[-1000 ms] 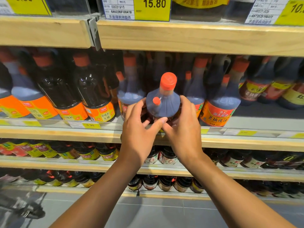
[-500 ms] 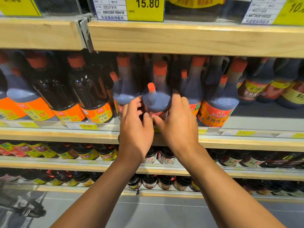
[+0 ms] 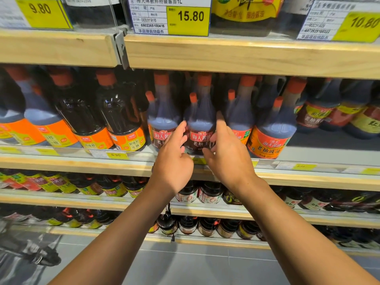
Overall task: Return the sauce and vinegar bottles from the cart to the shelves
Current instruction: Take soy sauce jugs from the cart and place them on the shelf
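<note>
**Sauce bottle upright on the shelf, both hands loose beside it**

Big picture first: wooden shelving fills the view, tier on tier of dark sauce bottles. The middle shelf is the one that matters, w/ the upper shelf right over it and grey floor down below.

Both arms are up and out from the bottom of frame, bare, converging on centre. Left forearm comes in from lower L, right forearm from lower R. Both wrists sit abt level w/ the middle shelf's front edge.

Along that shelf: orange-label bottles on the L side, then red-capped jugs w/ handles in the centre. The sauce bottle stands upright at the front of the row, red label facing out. It sits btwn a matching neighbour bottle on its L and another jug on its R, just beside both.

Now the hands. Left hand, back to camera, sits in front of the bottle's L flank. Its index finger stretches up along the label edge, the other fingers loosely curled. Right hand mirrors it on the R flank, index pointing up toward the bottle's shoulder, the rest half bent & spread. Neither hand wraps the bottle: fingers loose, holding nothing. Whether the index tips touch the plastic, can't tell.

Small stuff: yellow price tag reading 15.80 up top, and a 6.90 tag on the middle shelf's rail.
</note>
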